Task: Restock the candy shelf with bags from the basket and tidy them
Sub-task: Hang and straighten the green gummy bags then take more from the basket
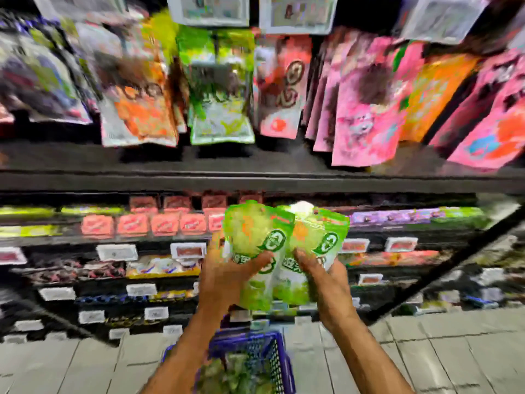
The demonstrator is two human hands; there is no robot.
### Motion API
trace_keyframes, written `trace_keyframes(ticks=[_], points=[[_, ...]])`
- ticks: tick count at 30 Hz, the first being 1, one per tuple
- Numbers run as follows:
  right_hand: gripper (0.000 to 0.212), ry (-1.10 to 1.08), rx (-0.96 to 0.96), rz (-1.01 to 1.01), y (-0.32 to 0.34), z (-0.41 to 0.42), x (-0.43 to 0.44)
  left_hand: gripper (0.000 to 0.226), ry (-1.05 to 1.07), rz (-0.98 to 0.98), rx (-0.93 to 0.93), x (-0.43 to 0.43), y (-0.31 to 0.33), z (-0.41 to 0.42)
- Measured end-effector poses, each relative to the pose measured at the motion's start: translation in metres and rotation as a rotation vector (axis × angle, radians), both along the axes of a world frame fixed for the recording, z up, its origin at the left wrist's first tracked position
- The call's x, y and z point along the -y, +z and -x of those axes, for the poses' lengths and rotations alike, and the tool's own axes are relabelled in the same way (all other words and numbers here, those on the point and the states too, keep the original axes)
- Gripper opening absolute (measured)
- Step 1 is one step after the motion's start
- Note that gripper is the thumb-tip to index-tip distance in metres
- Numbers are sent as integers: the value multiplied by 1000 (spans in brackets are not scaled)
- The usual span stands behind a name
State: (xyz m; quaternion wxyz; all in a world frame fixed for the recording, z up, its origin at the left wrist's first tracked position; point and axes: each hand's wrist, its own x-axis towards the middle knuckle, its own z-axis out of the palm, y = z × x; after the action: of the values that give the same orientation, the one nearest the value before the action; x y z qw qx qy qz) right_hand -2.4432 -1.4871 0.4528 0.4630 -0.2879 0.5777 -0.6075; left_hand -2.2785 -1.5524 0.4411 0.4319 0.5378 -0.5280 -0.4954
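**A:** How do the grips stand?

**B:** Each pinches one pouch. The left hand (224, 277) lays its thumb across the front of the left green candy bag (252, 231), with the fingers behind. The right hand (329, 282) pinches the right green candy bag (321, 231) the same way, low on the pouch. The bags overlap at their inner edges, raised in front of the lower shelves (113, 240) and above the blue basket (267, 356) on the floor (426, 351).

**A:** What could go wrong?

**B:** Slipping, I'd judge. The pouches look like glossy, crinkly film, flat with soft bellies. A low pinch lets the tops flop, so one might slide out on the lift. Where they overlap they may drag each other.

**A:** And at the shelf?

**B:** The matching green bags (218, 109) stand near the front edge of the upper shelf (199, 166), squeezed between orange packs (142, 109) and red packs (281, 89). Pushing a floppy pouch in could topple its neighbours. More green bags (233, 373) lie in the mesh-walled basket. Blur hides finer detail.
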Motion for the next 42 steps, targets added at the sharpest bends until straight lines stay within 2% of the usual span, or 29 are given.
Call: trace_keyframes(ticks=[1,4,9,12,19,25,30,32,34,36,42], points=[[46,9,-23,41,22,4,4,57,3,21,-32,3,21,5],[45,5,-82,175,82,8,15,51,-4,176,-41,14,77,13],[35,-6,-126,367,151,6,36,75,-8,269,-122,35,165,8],[44,-40,-80,457,184,1,48,71,-28,333,-145,47,205,2],[36,-40,-98,646,259,-4,71,70,-43,489,-123,62,265,-4],[48,-84,-216,722,313,8,105,73,-20,526,-133,76,313,12],[86,-275,-520,852,340,24,135,75,55,511,-82,90,335,23],[79,-281,-620,888,348,28,146,77,60,497,-82,96,342,28],[54,-241,-663,897,354,35,159,80,74,501,-62,102,349,34],[39,-214,-691,898,360,38,169,83,87,503,-48,106,352,37],[39,-218,-753,836,371,41,189,82,144,522,5,113,351,40]])
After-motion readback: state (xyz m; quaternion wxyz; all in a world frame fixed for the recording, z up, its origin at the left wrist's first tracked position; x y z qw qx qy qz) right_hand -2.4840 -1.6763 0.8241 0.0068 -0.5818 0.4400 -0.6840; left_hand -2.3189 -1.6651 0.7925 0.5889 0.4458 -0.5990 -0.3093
